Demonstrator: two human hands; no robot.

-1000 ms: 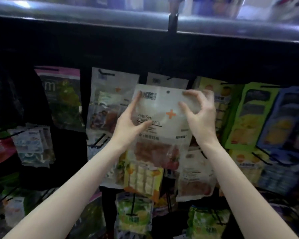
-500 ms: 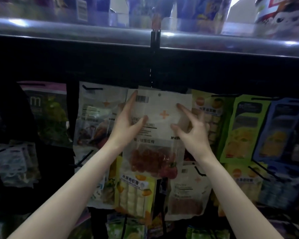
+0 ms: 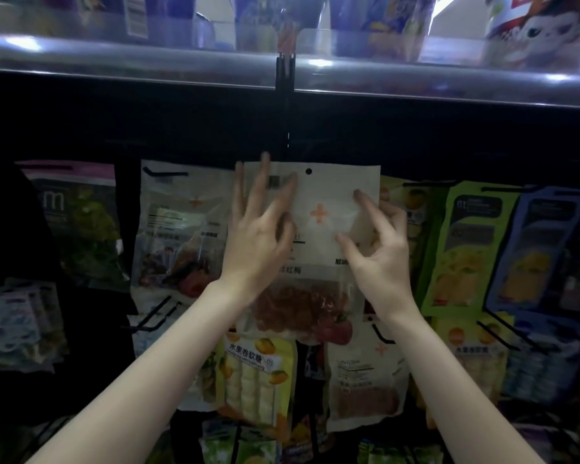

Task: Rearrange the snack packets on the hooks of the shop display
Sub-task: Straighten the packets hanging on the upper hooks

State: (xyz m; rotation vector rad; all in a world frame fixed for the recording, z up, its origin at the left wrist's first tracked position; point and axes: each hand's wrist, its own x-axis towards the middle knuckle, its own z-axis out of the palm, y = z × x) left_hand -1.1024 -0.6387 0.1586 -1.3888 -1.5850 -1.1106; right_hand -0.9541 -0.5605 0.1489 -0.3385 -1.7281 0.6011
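Packet in hand: a white snack packet (image 3: 329, 202) with an orange cross and a clear window of red pieces low down, held flat and upright against the dark display, top row, just under the shelf rail (image 3: 449, 85).
Hang hole: a small round punch (image 3: 308, 171) at the packet's top centre, uncovered; whether a hook already passes through it cannot be told in this light.
Left hand (image 3: 258, 236): fingers long and nearly straight, fanned up the packet's left edge, thumb lying across the front, so it holds that side between thumb and fingers.
Right hand (image 3: 379, 242): forefinger and thumb curled onto the packet's right part, pinching the film; the other fingers sit behind the edge.
Why held so: judged, one hand on each side keeps the floppy film stretched and level, and leaves the hole free to meet a hook.
Neighbours: a similar white packet (image 3: 181, 226) hangs just left; a green packet (image 3: 466, 246) and a blue packet (image 3: 536, 249) hang to the right; a yellow fruit-roll packet (image 3: 255, 373) hangs below.
Bare hooks: black prongs (image 3: 154, 316) stick out at lower left.
Step, judged: seating the packet on its hook.
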